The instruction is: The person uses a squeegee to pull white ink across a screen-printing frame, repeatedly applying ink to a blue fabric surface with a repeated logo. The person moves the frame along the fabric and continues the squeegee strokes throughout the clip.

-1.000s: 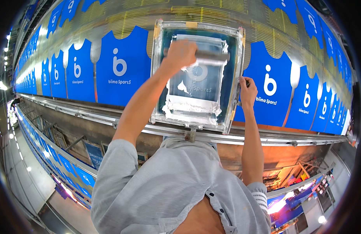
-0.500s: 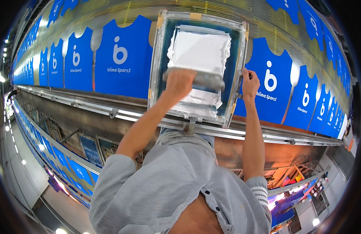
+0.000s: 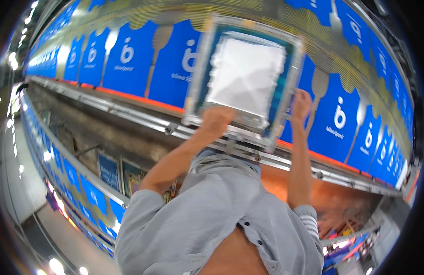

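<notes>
A screen-printing frame stands tilted slightly in view, its teal mesh thickly covered with white ink in a ragged rectangle. Near the lower end of that ink, my left hand grips a long squeegee, its blade lying across the mesh. My right hand is closed at the frame's right side, apparently on its edge; the picture is blurred there. Blue garment pieces printed with white logos lie flat on either side of the frame.
A long metal rail runs along the table's front edge, below the frame. Beneath it, framed screens lean on a lower shelf. Another line of blue pieces curves along the lower left. Yellowish strips separate the upper rows of garments.
The squeegee in my left hand has moved down from the screen's top to its bottom, leaving white ink over the design. The view has shifted, with the frame now appearing further right.
</notes>
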Action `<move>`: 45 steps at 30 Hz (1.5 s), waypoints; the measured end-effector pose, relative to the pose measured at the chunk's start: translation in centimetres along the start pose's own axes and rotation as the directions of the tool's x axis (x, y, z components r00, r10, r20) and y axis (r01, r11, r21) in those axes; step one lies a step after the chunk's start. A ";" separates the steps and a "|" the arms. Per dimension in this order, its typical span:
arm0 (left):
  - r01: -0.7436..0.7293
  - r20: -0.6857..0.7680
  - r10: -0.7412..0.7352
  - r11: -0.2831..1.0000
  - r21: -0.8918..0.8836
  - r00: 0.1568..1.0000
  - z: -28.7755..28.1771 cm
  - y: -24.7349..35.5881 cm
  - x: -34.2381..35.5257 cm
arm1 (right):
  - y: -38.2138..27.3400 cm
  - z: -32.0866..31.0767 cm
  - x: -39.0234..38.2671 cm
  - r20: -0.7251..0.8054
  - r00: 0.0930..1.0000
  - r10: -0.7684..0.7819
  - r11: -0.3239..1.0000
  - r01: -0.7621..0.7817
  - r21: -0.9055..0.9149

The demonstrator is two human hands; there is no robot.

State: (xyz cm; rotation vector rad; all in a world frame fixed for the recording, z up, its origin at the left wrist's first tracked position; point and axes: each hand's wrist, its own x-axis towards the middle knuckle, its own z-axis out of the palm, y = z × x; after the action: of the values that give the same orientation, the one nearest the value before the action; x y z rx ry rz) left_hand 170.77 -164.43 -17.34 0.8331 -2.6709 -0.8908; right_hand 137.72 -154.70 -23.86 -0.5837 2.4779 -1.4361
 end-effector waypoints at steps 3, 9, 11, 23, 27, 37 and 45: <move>0.015 0.033 -0.020 0.990 0.143 0.999 -6.4 -5.4 -2.0 | -2.4 8.5 -4.1 0.011 1.000 0.021 0.999 -0.021 -0.027; 0.016 0.074 -0.031 0.981 0.193 0.997 -12.1 -11.4 -3.6 | -9.8 14.5 -9.1 0.036 0.988 0.148 0.985 -0.151 0.086; 0.015 0.108 -0.037 0.981 0.194 0.993 -13.2 -12.8 -3.8 | -10.6 15.7 -10.0 0.034 0.988 0.149 0.987 -0.151 0.062; 0.055 0.197 -0.101 0.972 0.227 0.975 -14.3 -14.8 -3.1 | -10.0 18.6 -10.0 0.020 0.992 0.123 0.991 -0.122 -0.045; 0.022 0.168 -0.066 0.968 0.251 0.984 -14.1 -13.7 -3.4 | -9.1 19.0 -9.5 0.031 0.989 0.143 0.979 -0.136 -0.153; 0.052 0.269 -0.146 0.943 0.328 0.952 -16.1 -17.0 3.3 | -21.2 18.1 -11.0 0.747 0.638 -0.187 0.905 0.409 -0.122; 0.001 0.218 -0.107 0.899 0.438 0.970 -18.3 -23.8 21.2 | -23.1 27.1 1.8 0.806 0.535 -0.254 0.579 0.752 -0.316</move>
State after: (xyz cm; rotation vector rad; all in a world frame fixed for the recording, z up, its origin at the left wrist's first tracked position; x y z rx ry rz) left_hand 170.61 -201.16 -16.78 0.9444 -3.1357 -0.4199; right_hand 151.59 -186.93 -17.36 -1.8071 2.1027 -0.2013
